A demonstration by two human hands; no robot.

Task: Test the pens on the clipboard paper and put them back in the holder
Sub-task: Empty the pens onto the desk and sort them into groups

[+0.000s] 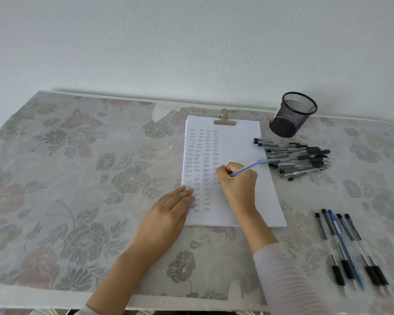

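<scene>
A pale wall (191, 42) stands behind a flower-patterned tabletop (77, 155); toward its far side lies the clipboard paper (243, 142), pinned at the top by a metal clip (224, 120).

The sheet carries three full columns of small written marks and a fourth that runs only part way down, so the testing looks well advanced but unfinished. The black mesh holder (292, 114) stands beyond the paper's far right corner with no pen rising above its rim. A heap of pens (298, 158) lies just beside the paper's right edge, near the holder, and a row of five pens (348, 248) lies well apart toward the near right. Which lot is tested cannot be told. As I judge it, the putting back has not begun.

The right hand (237, 180) rests on the paper with its fingers (223, 171) curled round the blue pen (248, 167). The barrel slants up and away to the right, its far end near the heap; the fingers close on its lower part, and the tip meets the sheet at the foot of the fourth column, mostly hidden by the hand.

The left hand (168, 210) lies flat, its straight fingers (184, 194) pressing the paper's left edge and gripping nothing. A small blue piece (191, 205) shows at the fingertips, perhaps the pen's cap, though that is unclear.
</scene>
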